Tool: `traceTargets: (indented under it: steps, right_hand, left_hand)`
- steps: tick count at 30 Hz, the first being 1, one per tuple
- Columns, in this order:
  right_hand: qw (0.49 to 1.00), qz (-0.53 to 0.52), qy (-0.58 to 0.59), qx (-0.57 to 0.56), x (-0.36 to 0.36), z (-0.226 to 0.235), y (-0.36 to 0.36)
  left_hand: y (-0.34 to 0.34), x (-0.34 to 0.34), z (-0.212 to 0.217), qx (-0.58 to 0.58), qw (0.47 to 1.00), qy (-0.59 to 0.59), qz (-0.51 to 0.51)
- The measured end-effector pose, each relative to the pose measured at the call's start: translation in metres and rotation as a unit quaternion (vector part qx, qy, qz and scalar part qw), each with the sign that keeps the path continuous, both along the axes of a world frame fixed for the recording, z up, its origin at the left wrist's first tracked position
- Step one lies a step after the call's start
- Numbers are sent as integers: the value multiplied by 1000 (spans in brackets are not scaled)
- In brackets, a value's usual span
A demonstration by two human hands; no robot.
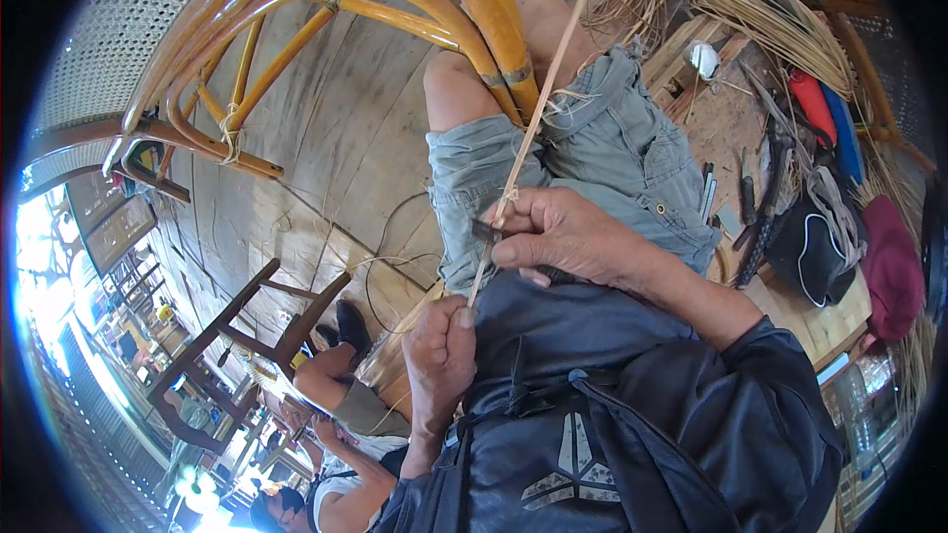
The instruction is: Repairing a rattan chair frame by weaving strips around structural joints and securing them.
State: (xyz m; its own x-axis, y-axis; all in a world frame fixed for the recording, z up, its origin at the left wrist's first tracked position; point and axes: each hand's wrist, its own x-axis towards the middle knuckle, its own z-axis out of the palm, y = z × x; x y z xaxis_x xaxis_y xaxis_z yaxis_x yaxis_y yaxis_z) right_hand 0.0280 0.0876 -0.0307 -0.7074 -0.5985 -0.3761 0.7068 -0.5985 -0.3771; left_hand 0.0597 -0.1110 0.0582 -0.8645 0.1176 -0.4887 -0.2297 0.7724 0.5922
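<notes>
A long, thin, pale tan strip of split cane [539, 114] runs as a slanting line from the top edge of the frame, right of middle, down to the centre; the right hand [561, 235], at the centre, pinches it between thumb and fingers together with a small, dark, flat-edged tool [484, 230] pressed against it; the left hand [439, 347], just below and to the left, is clenched around the strip's lower end; the lap beneath wears grey-green cloth shorts [637, 153], and a dark navy jacket [652, 395] fills the lower middle.

Behind the strip, at the top centre, stands a glossy honey-coloured cane frame [484, 20] with bent poles; a white woven mesh panel [123, 35] curves across the upper left; at the right, a worn wooden tabletop [699, 118] bears scattered tools, a black cloth item [805, 247] and a maroon cloth item [892, 266]; a loose bundle of dry tan strips [775, 25] lies at the upper right; on the plank floor [331, 128], at the lower left, stand a dark brown wooden frame [269, 347] and, near it, another seated person [355, 479].
</notes>
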Motion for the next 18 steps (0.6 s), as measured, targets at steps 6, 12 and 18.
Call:
traceTargets:
  steps: [6,12,18]
  right_hand:
    - [995,-70,-46,48,-7,-3,13]
    - [987,-56,6,148,-12,5,7]
    - [996,52,8,75,-2,-3,0]
  left_hand:
    - [-16,11,21,-26,995,-94,-17]
    - [23,-27,-17,40,994,-101,22]
    - [38,-30,-32,39,999,13,16]
